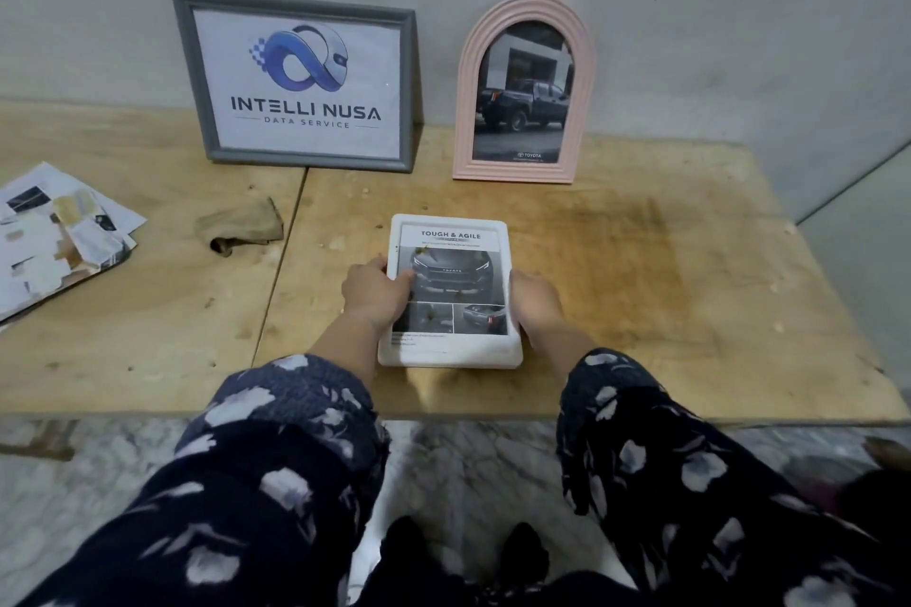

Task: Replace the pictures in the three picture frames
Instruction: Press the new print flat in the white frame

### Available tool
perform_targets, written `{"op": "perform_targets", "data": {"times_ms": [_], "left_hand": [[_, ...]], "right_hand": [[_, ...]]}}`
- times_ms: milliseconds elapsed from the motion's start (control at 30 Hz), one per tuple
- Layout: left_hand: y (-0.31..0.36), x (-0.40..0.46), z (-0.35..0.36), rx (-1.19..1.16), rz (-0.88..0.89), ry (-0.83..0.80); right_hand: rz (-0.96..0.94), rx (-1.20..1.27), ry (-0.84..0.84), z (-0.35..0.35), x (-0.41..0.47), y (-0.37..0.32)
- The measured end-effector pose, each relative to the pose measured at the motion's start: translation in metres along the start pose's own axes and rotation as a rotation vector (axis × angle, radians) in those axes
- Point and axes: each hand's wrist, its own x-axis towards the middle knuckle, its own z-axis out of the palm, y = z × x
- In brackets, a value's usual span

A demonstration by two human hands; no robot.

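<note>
A white picture frame lies face up on the wooden table, showing a car brochure page headed "TOUGH & AGILE". My left hand grips its left edge, thumb on the glass. My right hand holds its right edge. Against the wall stand a grey frame with a logo print and a pink arched frame with a dark pickup-truck photo.
A pile of loose brochure pages and cut pictures lies at the table's left. A crumpled brown cloth sits left of the white frame. The wooden table has a dark stain at right and ends at its front edge near my sleeves.
</note>
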Motion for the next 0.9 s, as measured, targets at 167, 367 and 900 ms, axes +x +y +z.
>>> {"op": "perform_targets", "data": {"times_ms": [167, 367, 900], "left_hand": [[0.005, -0.005, -0.012, 0.16, 0.043, -0.007], [-0.017, -0.009, -0.059, 0.417, 0.006, 0.077], [-0.108, 0.007, -0.161, 0.695, -0.097, -0.076]], "right_hand": [[-0.069, -0.225, 0.071, 0.001, -0.009, -0.011], [-0.302, -0.595, 0.059, 0.034, -0.021, -0.041], [-0.957, -0.931, -0.259, 0.23, -0.031, -0.091]]}}
